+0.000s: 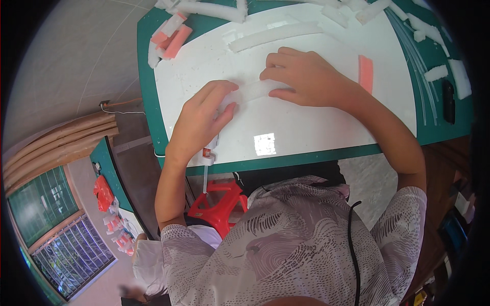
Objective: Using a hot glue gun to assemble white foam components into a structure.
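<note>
A short white foam strip (pixel 252 91) lies across the white board, spanning the gap between my hands. My left hand (pixel 204 113) is closed on its left end, fingers and thumb on opposite sides. Around its right end, my right hand (pixel 309 77) has its fingers curled and thumb on the near side. Under my left wrist, partly hidden, is a white and orange tool (pixel 207 157) with a translucent stick hanging past the table edge, like the back of a glue gun. Farther off rests a longer white foam strip (pixel 275 36).
Pink and white foam blocks (pixel 172 36) are piled at the far left. One pink strip (pixel 365 74) lies beyond my right forearm. White foam offcuts, clear thin sticks (pixel 416 61) and a black object (pixel 448 102) sit along the right. A red stool (pixel 218 206) stands below the table edge (pixel 286 164).
</note>
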`<state>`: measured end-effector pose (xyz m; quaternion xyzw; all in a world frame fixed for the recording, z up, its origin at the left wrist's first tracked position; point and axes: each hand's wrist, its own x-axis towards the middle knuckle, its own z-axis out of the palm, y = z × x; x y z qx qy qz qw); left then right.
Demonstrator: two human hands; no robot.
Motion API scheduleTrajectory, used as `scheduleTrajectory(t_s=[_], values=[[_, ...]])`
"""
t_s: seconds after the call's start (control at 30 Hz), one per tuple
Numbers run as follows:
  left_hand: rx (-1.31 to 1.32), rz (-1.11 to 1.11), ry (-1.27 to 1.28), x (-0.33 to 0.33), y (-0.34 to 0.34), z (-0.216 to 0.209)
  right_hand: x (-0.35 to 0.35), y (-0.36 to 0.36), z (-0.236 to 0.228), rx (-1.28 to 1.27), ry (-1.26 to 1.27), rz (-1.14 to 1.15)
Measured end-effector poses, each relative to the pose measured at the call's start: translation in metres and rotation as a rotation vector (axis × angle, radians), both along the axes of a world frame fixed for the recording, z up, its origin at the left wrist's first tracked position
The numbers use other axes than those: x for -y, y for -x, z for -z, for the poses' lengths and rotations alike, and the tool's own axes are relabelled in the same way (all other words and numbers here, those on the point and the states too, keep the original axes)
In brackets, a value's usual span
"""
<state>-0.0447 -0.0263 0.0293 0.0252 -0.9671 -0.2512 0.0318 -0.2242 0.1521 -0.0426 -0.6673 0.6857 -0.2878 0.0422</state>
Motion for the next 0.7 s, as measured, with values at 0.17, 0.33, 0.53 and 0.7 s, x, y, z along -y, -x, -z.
scheduleTrajectory(t_s=[0.17, 0.33, 0.53, 0.7], values=[[0.039, -0.005, 0.006, -0.0021, 0.0008, -0.002, -0.0006, 0.0015, 0.0026, -0.002, 0.001, -0.016], [0.045, 0.012, 0.041, -0.0014, 0.0002, -0.0023, -0.0002, 0.0017, 0.0024, 0.006, -0.001, -0.02], [0.054, 0.018, 0.054, -0.0024, 0.0024, -0.0018, 0.0006, 0.0015, 0.0051, 0.0, 0.017, -0.017], [0.052, 0.024, 0.079, -0.0027, 0.0028, -0.0008, 0.0006, 0.0022, 0.0055, -0.009, 0.016, -0.02]])
